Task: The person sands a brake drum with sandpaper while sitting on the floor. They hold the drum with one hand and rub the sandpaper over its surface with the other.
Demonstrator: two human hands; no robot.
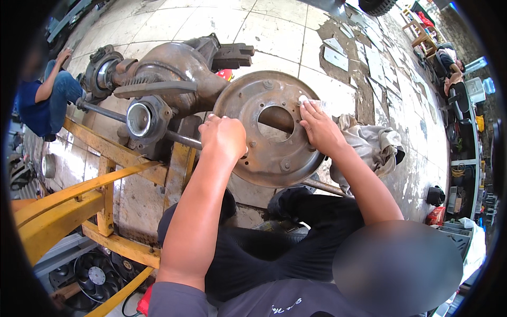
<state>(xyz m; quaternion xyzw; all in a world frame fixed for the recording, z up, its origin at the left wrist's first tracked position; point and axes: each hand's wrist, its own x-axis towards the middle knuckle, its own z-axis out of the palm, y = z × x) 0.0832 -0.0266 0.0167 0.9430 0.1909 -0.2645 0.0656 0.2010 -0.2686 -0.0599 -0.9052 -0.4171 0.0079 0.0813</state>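
Note:
A round, rusty brown brake backing plate [236, 100] with a large centre hole stands tilted in front of my knees. My left hand [224, 136] is closed at its left side, the fingers curled at the rim and partly hidden. On the plate's right side, beside the centre hole, my right hand [319, 127] lies flat with its fingers stretched out. Behind the plate rests an axle housing [171, 58] with a bulging round middle. A hub [141, 120] with a bright bore sits on a shaft [182, 139] left of my left hand.
A yellow metal frame [100, 141] stands at the left. Grey cloth [369, 145] lies right of the plate on the tiled floor [280, 24], which has broken patches [338, 58]. Another person [45, 100] crouches at the far left. A fan [96, 276] lies below the frame.

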